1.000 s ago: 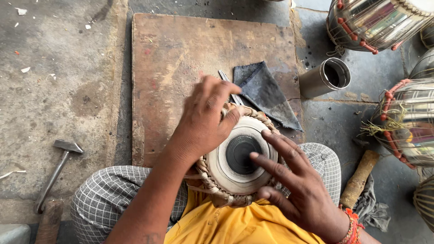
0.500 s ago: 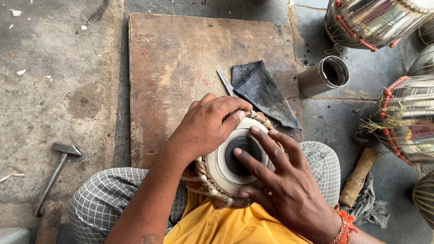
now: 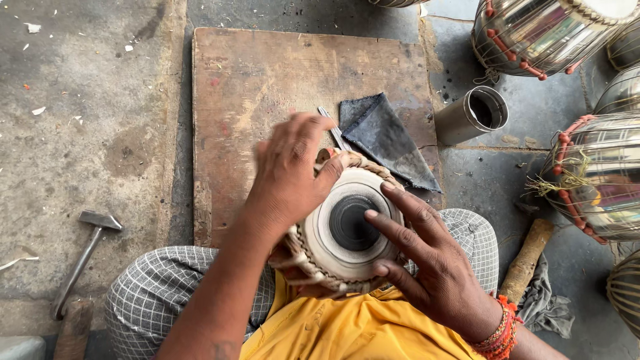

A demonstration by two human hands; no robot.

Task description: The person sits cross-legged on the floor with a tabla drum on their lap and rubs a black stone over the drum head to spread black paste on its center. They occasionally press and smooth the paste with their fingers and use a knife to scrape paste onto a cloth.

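We cradle a small hand drum [image 3: 347, 227] in the lap, its pale skin and black centre spot facing up, braided lacing round the rim. Our left hand [image 3: 290, 177] now clasps the far-left rim, fingers curled over the braid and thumb across the top edge; a moment ago it lay further in over the head, so the skin is more exposed and the grip reads as steadying or turning the shell. Our right hand [image 3: 433, 273], fingers spread and loose, grips nothing; its fingertips [image 3: 373, 215] touch the black spot and the near rim, having slid from a hover onto the skin. Just beyond the drum, a wooden board [image 3: 267, 80] lies on the concrete floor [image 3: 87, 120], bearing a folded dark cloth [image 3: 387, 137] and a thin metal tool [image 3: 332, 127] beside it. A metal cup [image 3: 473, 117] lies tipped to the right, near several metal-bodied drums [image 3: 593, 173]. A hammer [image 3: 83, 257] rests well apart at left, a wooden handle [image 3: 527, 260] at right
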